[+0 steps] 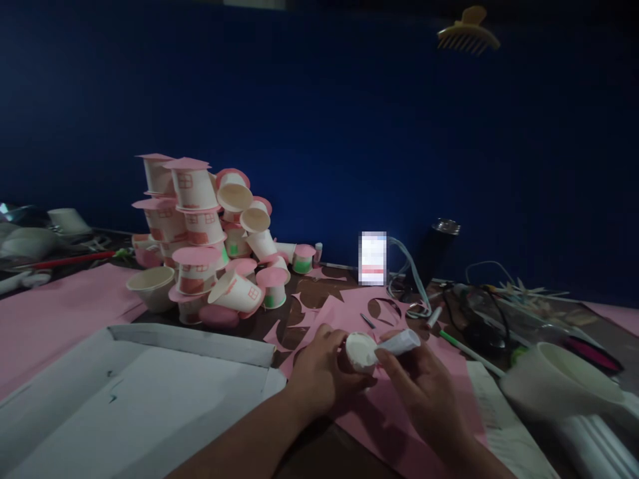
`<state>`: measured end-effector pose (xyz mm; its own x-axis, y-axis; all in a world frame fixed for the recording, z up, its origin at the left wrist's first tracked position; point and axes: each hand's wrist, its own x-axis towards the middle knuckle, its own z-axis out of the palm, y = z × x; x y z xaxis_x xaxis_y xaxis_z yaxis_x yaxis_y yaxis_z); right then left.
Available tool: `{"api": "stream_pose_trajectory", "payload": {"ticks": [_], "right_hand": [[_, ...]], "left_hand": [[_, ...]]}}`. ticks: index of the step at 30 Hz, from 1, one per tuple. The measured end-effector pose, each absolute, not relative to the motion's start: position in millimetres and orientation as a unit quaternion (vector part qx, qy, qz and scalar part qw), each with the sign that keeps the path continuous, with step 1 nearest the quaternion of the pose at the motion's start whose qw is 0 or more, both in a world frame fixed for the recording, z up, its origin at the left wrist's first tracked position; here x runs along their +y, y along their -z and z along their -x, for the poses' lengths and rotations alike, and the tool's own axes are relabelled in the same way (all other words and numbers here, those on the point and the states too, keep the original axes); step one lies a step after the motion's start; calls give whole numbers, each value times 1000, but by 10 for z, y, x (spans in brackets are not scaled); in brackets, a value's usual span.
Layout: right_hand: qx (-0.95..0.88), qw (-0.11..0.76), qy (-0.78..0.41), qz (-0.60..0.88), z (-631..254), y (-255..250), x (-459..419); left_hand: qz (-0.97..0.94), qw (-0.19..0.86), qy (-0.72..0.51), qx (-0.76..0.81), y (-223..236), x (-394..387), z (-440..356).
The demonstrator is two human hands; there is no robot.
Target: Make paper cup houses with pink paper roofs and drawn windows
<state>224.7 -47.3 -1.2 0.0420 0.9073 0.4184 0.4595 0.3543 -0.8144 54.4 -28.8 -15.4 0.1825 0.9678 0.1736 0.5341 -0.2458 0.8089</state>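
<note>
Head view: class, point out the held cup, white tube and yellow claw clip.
Held cup point(360, 350): head view, pale round end.
White tube point(402, 341): head view, its barrel.
Yellow claw clip point(468, 30): head view, above its teeth.

Place: a handicraft worktable, home or office I could not tell, its brown tabletop point(339, 449) set before me against a dark-blue wall point(319, 120). Craft was shown by stacked paper cups point(194, 189) with pink tops and drawn windows, pink paper point(74, 313), a cut-out sheet point(349, 303), and a white tube point(402, 342) in my right hand point(432, 389). Everyday use was shown by one black flask point(435, 249), one lit screen point(372, 258), blurred, and one yellow claw clip point(469, 32) high against the blue.
</note>
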Motion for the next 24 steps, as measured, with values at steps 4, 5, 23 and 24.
{"api": "stream_pose_trajectory", "payload": {"ticks": [4, 5, 23, 24], "right_hand": [[-670, 497, -226, 503, -2247, -30, -492], [-675, 496, -226, 497, -2247, -41, -499], [-622, 522, -211, 544, -2327, -15, -499], [-629, 518, -208, 541, -2325, -14, -495]], "left_hand": [[-709, 281, -347, 546, 158, -286, -552], [-710, 282, -345, 546, 157, -287, -553], [-696, 305, -329, 560, 175, -269, -538], [-692, 309, -330, 563, 180, -268, -541]]}}
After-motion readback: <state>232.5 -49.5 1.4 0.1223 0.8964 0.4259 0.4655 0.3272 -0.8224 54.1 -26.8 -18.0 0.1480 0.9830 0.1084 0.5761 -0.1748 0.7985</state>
